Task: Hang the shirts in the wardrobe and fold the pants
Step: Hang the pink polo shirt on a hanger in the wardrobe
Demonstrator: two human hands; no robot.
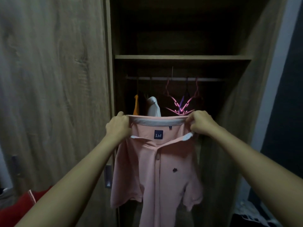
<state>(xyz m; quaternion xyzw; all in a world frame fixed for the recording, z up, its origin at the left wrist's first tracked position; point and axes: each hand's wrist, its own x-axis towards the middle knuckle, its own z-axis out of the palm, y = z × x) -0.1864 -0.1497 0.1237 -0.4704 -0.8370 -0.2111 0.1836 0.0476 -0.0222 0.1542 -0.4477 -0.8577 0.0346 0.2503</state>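
Before the open wood-grain wardrobe (pixel 237 99), a salmon-pink short-sleeved polo shirt (pixel 157 169) hung in the air, held up by its collar and facing the camera, its placket open and a dark blue square label (pixel 158 134) showing inside the neck. The left hand (pixel 117 126) gripped the left end of the collar and the right hand (pixel 200 122) pinched the right end, the two hands held apart with the collar stretched between them. Farther back, below a wooden shelf (pixel 180 57), a hanging rail (pixel 164 78) carried an orange garment (pixel 136 105) and a pale grey-white garment (pixel 154 106) at the left, with bare pink plastic hangers (pixel 178 110) to their right. At the near left lay a red cloth (pixel 19 205).
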